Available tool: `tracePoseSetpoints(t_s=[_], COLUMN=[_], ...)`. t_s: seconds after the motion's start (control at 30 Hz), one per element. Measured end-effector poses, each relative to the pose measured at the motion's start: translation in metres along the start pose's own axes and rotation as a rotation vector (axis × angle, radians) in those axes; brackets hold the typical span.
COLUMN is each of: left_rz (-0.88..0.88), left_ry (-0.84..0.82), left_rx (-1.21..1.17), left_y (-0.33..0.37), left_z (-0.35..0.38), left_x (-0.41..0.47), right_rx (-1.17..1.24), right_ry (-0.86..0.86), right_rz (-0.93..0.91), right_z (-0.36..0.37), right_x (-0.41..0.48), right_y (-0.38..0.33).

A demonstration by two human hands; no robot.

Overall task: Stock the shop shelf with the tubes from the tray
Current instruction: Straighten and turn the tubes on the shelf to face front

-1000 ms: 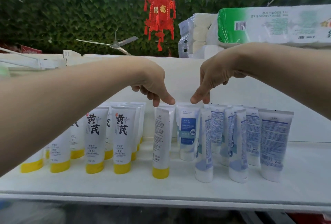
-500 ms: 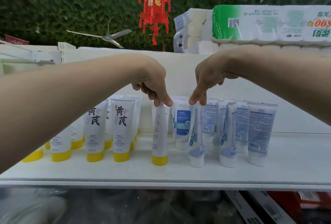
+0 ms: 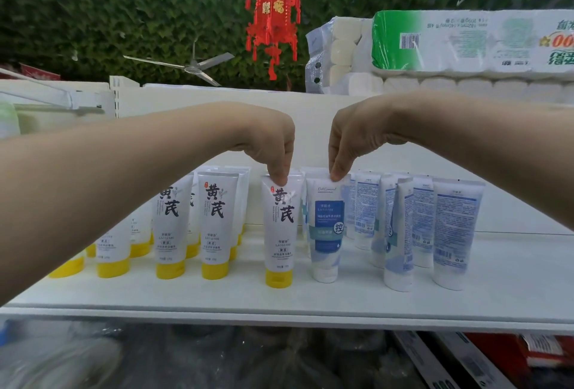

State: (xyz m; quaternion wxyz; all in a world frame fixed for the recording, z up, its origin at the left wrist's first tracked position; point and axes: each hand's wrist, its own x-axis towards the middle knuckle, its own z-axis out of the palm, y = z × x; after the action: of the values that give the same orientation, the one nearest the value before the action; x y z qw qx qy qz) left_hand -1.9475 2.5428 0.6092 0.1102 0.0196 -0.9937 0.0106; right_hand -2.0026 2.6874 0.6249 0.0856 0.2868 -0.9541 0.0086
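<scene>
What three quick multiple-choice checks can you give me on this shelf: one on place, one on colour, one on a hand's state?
1. Where does the blue tube stand relative to the yellow-cap tube that the left hand pinches?
A. On its left
B. On its right
C. Lying on top of it

2. What colour is the hanging lantern?
A. Red
B. Blue
C. White

3. What is the right hand doing?
A. Resting flat, fingers straight
B. Hanging free, holding nothing
C. Pinching the blue tube's top

Answers:
1 B: both tubes stand upright, cap down, and the blue tube is just to the right.
2 A: the lantern and its tassels are red against the green leaves.
3 C: the fingertips close on the tube's crimped top edge.
</scene>
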Motion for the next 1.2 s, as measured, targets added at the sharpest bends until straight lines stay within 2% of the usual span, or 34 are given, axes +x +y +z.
tracePoseSetpoints(t_s=[0.3, 1.2], left_rz=[0.054, 0.016], left_ry=[0.015, 0.020], left_rx=[0.039, 0.002], left_y=[-0.002, -0.013], left_z=[-0.001, 0.002], left_x=[0.001, 0.012], right_rx=[0.011, 0.055], right_ry=[0.000, 0.000], right_rz=[0.002, 0.019], right_z=[0.002, 0.008], right_x=[0.002, 0.020], right_y=[0.002, 0.001])
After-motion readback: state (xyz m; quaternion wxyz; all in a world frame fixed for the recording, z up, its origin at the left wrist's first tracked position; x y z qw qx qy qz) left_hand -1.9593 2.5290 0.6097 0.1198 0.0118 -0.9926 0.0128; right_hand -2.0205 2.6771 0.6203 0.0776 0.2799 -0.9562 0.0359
